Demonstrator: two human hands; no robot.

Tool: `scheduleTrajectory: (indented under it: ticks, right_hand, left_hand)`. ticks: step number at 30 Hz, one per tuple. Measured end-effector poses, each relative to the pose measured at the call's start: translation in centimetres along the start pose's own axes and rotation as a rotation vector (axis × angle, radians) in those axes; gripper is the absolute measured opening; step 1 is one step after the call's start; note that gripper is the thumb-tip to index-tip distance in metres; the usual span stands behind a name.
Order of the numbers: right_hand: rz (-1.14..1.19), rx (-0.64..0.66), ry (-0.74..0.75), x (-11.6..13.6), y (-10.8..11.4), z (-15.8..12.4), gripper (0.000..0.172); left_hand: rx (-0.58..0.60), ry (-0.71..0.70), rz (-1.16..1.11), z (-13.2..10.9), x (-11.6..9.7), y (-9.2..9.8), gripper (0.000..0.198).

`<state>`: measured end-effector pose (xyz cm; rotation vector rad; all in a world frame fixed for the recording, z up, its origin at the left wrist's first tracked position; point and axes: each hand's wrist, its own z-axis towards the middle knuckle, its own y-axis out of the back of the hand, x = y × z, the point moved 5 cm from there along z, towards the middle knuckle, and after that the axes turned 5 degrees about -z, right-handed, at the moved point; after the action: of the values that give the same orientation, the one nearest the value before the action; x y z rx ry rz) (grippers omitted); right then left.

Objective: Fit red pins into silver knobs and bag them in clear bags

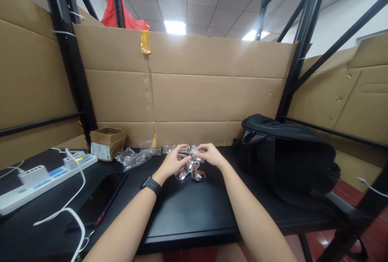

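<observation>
Both my hands meet over the middle of the black table (188, 213). My left hand (175, 159) and my right hand (209, 154) are closed in pinches on a small clear plastic bag (191, 151) held between them just above the table. Under the hands lie small round clear parts with red bits (197, 175); what they are is too small to tell. A black watch sits on my left wrist (151, 185).
More clear plastic bags (133, 158) lie to the left, beside a small open cardboard box (107, 143). A white power strip (45, 175) with white cables is at far left, a dark tablet with pen (103, 201) in front. A black backpack (287, 161) fills the right. Cardboard walls surround.
</observation>
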<state>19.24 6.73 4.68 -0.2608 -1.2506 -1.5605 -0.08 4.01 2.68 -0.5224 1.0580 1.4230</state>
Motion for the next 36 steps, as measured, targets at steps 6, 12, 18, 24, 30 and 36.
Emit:
scheduleTrajectory:
  ticks: [6,12,18,24,30,36]
  right_hand:
    - [0.043,0.005,-0.013,0.6,-1.3,0.1,0.03]
    - [0.123,-0.052,-0.004,1.1,-1.1,0.1,0.03]
    - [0.317,0.106,-0.058,1.4,-1.5,-0.5,0.059]
    - [0.294,0.017,-0.067,1.0,-1.3,-0.3,0.055]
    - [0.378,-0.092,-0.095,0.8,-1.2,0.0,0.059]
    - [0.461,-0.057,-0.097,0.8,-1.6,-0.2,0.018]
  left_hand:
    - [0.045,0.017,-0.092,0.0,0.8,-1.5,0.045]
    - [0.009,0.061,-0.124,0.6,1.6,-0.1,0.039]
    - [-0.139,0.034,-0.07,0.6,1.4,1.2,0.034]
    - [-0.133,0.062,-0.1,0.6,1.1,1.3,0.036]
    - [-0.099,0.303,-0.482,0.2,1.8,-0.1,0.049]
    - [-0.056,0.29,-0.542,0.1,2.0,-0.9,0.049]
